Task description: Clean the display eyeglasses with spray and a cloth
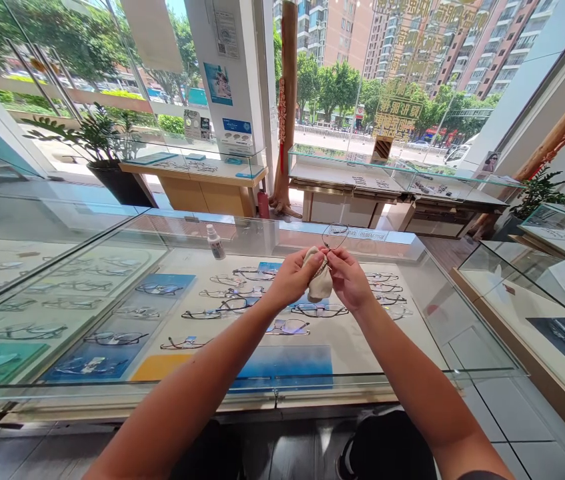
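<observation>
Above the glass display case, my left hand (pixel 289 277) is closed on a pale cleaning cloth (pixel 319 288), which hangs down below its fingers. Close beside it, my right hand (pixel 349 280) pinches a pair of thin-framed eyeglasses (pixel 336 237). One round lens rim sticks up above the fingertips; the rest of the frame is hidden by the hands and the cloth. The cloth meets the glasses between both hands. A small white spray bottle (pixel 215 242) stands upright on the case top, to the left of my hands.
Under the glass of the display case (pixel 382 363), several eyeglasses lie in rows on a white base with blue cards. More cases (pixel 552 313) stand at the right and by the windows. A potted plant (pixel 112 160) and a wooden post (pixel 287 107) are farther back.
</observation>
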Demonstrator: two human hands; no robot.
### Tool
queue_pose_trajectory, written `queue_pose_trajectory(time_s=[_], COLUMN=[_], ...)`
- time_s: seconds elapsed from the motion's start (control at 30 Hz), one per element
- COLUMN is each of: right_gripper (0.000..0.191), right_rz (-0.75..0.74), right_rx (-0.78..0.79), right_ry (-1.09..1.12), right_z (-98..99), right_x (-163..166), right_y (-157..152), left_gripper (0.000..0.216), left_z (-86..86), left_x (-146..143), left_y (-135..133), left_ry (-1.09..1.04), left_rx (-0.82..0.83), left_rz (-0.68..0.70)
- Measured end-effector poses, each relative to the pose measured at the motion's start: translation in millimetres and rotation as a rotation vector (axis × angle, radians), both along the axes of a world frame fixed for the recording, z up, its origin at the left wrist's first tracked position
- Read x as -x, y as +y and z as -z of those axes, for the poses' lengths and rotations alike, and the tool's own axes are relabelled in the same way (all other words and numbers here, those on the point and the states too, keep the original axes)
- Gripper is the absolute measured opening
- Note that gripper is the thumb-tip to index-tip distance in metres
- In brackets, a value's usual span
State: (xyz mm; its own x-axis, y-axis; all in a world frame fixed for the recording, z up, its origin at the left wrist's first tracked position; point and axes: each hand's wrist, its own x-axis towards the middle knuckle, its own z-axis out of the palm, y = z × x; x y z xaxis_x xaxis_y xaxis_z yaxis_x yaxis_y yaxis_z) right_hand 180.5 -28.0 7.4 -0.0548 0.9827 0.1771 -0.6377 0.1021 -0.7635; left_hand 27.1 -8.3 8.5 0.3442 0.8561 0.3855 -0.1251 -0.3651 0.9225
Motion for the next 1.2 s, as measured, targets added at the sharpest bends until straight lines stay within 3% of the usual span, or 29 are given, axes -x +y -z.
queue_pose_trajectory(time_s=[0.1,0.3,0.4,0.67,0.8,1.0,1.2], right_gripper=[0.033,0.029,0.031,0.032,0.032,0.028,0.02], right_rz=[0.001,-0.001,0.001,0.03,0.034,0.021,0.038], right_rx=[0.006,-0.007,-0.029,-0.037,-0.049,-0.087,-0.096], right_ry=[-0.015,-0.023,-0.023,-0.043,-0.062,-0.037,0.013], right_z=[-0.2,-2.5,-1.2,1.9,0.6,-0.2,-3.4], right_x=[-5,-13,-9,-1,-6,-12,-21], right_y=[1,5,4,1,3,6,11], left_gripper=[0.068,0.059,0.06,0.067,0.074,0.066,0.066], left_z=[-4.7,-16.4,-12.8,-3.3,-7.1,-10.4,-16.2], left_x=[3,18,16,-5,-4,7,22], left_y=[-1,0,0,-7,-5,5,13], left_ry=[0.025,0.154,0.138,-0.01,-0.02,-0.025,-0.043], left_rx=[-0.006,-0.117,-0.159,-0.049,0.001,-0.01,-0.005], left_rz=[0.04,0.244,0.169,-0.054,-0.045,-0.007,-0.169])
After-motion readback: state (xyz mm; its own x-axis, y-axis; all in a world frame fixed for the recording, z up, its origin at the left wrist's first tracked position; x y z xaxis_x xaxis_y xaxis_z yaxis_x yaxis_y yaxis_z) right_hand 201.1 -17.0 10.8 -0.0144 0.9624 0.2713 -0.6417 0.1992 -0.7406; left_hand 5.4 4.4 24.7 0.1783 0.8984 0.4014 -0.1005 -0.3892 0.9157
